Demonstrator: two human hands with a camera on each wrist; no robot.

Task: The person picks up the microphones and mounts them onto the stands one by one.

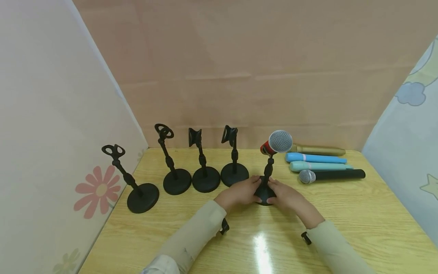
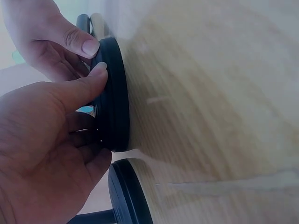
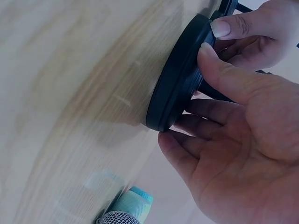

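Across the near side of the table [image 1: 386, 220] reach two pale sleeves, the left sleeve [image 1: 196, 232] and the right sleeve [image 1: 338, 247], each with a small black fitting by its cuff. Just past them, the left hand [image 1: 240, 191] and the right hand [image 1: 285, 195] hold the round base of a black stand [image 1: 265, 193] from both sides. Each grip is drawn in on the base, thumb at the near rim and fingers curled about the side, the thumb tips near each other. That rim, seen close in the wrist views, is plain black. The stand is right of the table's middle, its post upright, and its clip carries a red mic [image 1: 280, 141] with a silver mesh head; any label on it is too small to read.

To the left is a tilted stand [image 1: 143, 198], then, farther back, a row of three stands [image 1: 206, 179]. To the right lie, near to far, a black mic [image 1: 340, 174], a mint mic [image 1: 319, 166], a blue mic [image 1: 316, 159] and a gold mic [image 1: 318, 150]; pale pink bands ring the mint and blue ones. Behind rises a creased tan backdrop [image 1: 260, 76]. A pink flower [image 1: 99, 190] is printed on the left wall, a blue cloud [image 1: 410, 94] and a star [image 1: 432, 186] on the right.
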